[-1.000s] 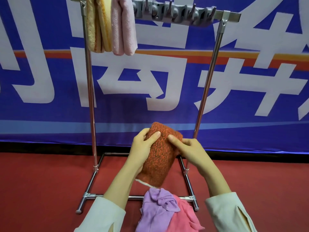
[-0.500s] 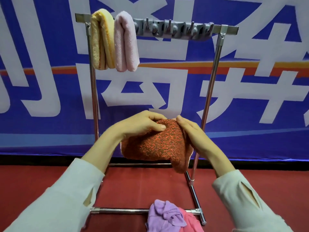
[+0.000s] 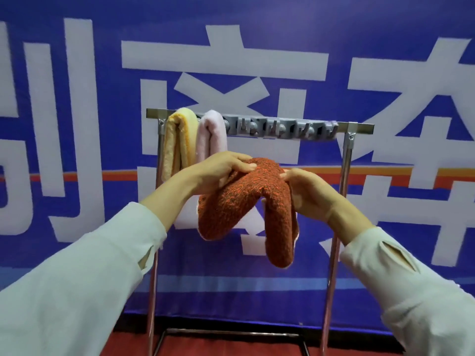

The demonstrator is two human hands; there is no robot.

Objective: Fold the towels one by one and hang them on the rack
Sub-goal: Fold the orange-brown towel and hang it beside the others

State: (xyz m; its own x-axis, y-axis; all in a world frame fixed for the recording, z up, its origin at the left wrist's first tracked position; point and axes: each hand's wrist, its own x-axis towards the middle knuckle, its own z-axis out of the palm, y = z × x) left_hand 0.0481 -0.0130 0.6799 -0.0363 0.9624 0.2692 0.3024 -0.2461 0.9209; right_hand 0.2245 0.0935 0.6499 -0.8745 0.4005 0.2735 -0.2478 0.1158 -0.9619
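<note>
orange towel [image 3: 239, 201]: nubbly terry, draped as an inverted v, ends pointing down below the grip.
grip: left hand [image 3: 221, 173], right hand [image 3: 308, 191] clamped on its peak.
rack [image 3: 359, 127]: metal bar just beyond grip.

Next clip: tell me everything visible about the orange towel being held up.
The orange towel is rust-coloured, nubbly and looped, with a pale edge at its rims. Folded, it bends into an upside-down V, the right lobe hanging lower. It hangs in the air before the rack, below the top bar, right of the pink towel. The left hand grips its peak from above; the right hand pinches its right side.
</note>
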